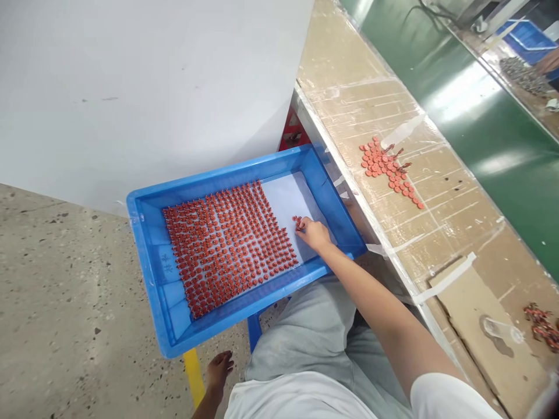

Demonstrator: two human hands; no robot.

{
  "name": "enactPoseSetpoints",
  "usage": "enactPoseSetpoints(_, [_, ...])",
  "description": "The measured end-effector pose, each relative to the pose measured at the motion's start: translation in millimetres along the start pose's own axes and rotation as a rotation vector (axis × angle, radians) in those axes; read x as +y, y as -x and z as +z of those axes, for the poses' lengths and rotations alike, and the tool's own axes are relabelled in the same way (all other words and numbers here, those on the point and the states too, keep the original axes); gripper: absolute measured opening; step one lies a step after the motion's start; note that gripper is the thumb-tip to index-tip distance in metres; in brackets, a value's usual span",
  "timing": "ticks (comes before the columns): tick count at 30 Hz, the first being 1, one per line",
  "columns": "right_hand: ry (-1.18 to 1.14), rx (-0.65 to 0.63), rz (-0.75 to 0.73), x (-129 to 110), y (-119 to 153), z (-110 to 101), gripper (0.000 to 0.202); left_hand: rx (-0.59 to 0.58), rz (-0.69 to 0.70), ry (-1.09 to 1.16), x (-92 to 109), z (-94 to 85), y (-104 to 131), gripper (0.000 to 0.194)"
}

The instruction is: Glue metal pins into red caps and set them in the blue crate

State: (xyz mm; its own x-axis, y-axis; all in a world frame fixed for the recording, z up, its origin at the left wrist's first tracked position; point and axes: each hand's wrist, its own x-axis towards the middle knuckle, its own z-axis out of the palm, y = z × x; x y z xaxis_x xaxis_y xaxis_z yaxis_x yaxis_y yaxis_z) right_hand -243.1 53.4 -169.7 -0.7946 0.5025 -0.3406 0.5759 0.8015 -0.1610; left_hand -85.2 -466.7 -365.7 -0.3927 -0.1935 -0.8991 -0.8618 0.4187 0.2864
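My right hand (313, 234) is over the right part of a blue tray (144, 256), its fingers pinched on a few small red parts (297, 223). Rows of small red parts with dark tips (227, 238) stand on a white sheet (286, 195) inside the tray, filling its left and middle. Below the tray's lower edge, my left hand (219, 368) hangs over the floor, away from the parts. Its fingers are partly curled and apart, with nothing seen in them.
A bench (349, 105) on the right holds a cluster of red discs (379, 163), a pile of dark red parts (541, 326) and a clear cup (504, 330). Beyond a green belt (463, 93), another person's hand (549, 61) is near a blue bin (528, 41). A white wall (144, 87) stands behind the tray.
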Motion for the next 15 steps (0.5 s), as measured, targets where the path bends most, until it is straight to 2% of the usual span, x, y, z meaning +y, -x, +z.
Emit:
enactPoseSetpoints(8, [0.025,-0.059,-0.094,-5.9,-0.7,-2.3,0.015,-0.009,-0.013,0.040,-6.4,-1.7,-2.0,0.034])
enactPoseSetpoints(15, [0.018,-0.069,-0.125,-10.9,-1.7,-1.5,0.032,-0.012,-0.011,0.025,-4.3,1.0,-1.0,0.034])
